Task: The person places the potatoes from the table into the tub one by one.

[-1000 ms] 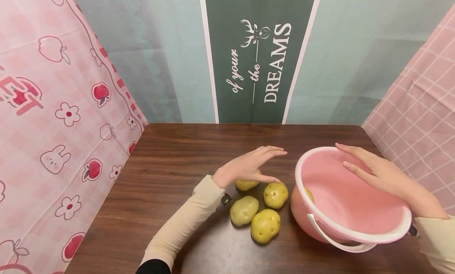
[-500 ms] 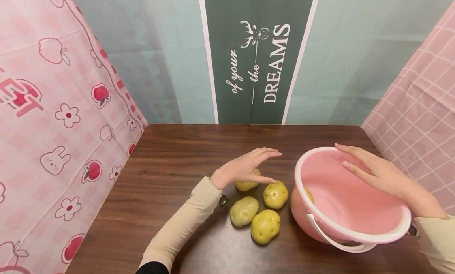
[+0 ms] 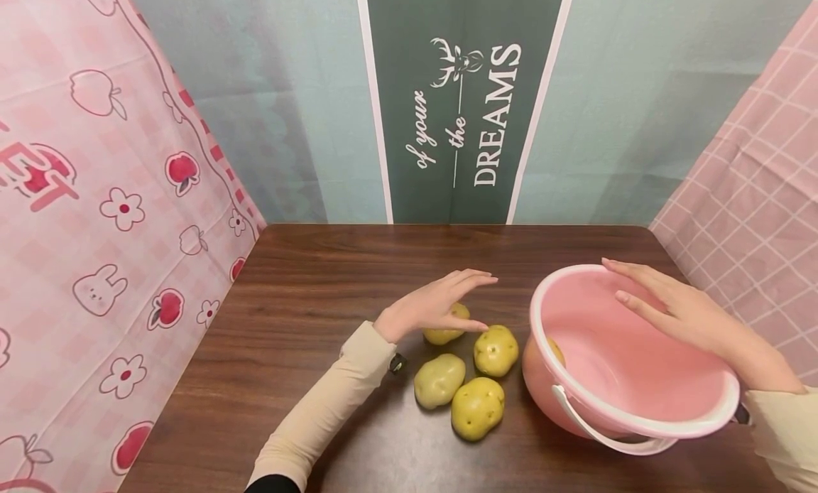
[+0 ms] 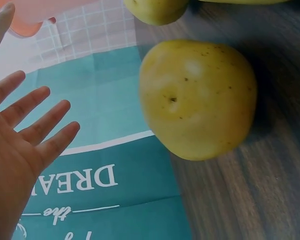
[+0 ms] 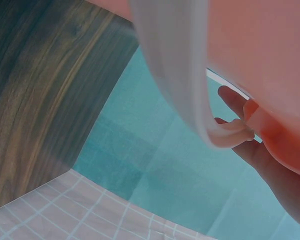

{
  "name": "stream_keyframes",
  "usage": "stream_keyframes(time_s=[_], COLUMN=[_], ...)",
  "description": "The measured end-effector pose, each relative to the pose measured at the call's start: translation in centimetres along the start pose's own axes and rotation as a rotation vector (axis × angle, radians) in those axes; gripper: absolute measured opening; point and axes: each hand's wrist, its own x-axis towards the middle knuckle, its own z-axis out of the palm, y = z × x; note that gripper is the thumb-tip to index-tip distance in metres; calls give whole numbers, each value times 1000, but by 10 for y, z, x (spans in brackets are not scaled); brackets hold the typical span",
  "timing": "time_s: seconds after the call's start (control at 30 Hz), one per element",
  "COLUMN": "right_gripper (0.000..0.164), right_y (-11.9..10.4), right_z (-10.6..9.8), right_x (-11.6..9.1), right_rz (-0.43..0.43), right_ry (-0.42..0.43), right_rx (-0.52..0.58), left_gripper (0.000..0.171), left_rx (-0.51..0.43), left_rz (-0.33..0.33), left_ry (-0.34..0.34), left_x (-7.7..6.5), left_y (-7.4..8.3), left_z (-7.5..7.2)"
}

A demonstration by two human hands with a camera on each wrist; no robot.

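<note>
Several yellow potatoes lie grouped on the table: a back potato (image 3: 444,329), a right one (image 3: 495,351), a paler left one (image 3: 439,381) and a front one (image 3: 478,408). My left hand (image 3: 434,305) hovers over the back potato, its fingers stretched out and holding nothing. That wrist's view has a potato (image 4: 197,100) beside the spread fingers, apart from them. A pink bucket (image 3: 543,401) stands to the right, with part of a potato (image 3: 556,351) showing inside. My right hand (image 3: 696,315) rests along its rim, fingers straight and thumb over the opening.
The bucket's white handle (image 3: 613,442) hangs down at its front. The dark wooden table (image 3: 307,294) meets a teal and green cloth (image 3: 319,123) at the back. Pink patterned cloths flank both sides, the left (image 3: 128,266) and the right (image 3: 754,173).
My left hand has drawn slightly left, away from the bucket, uncovering more of the back potato. The right hand, the bucket and the potatoes have stayed in place.
</note>
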Motion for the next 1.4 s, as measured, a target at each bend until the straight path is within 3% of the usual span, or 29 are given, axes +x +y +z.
stream_keyframes(time_s=[0.5, 0.87, 1.4], right_gripper=[59, 59, 59], right_y=[0, -2, 0], right_z=[-1, -1, 0], right_x=[1, 0, 1], right_rz=[-24, -17, -22], right_ry=[6, 7, 10], right_rx=[-6, -5, -6], left_gripper=[78, 77, 77], left_rx=[1, 39, 7], left_rz=[-64, -130, -151], left_ry=[-16, -66, -97], left_x=[-11, -17, -23], left_y=[-14, -22, -28], left_z=[9, 16, 25])
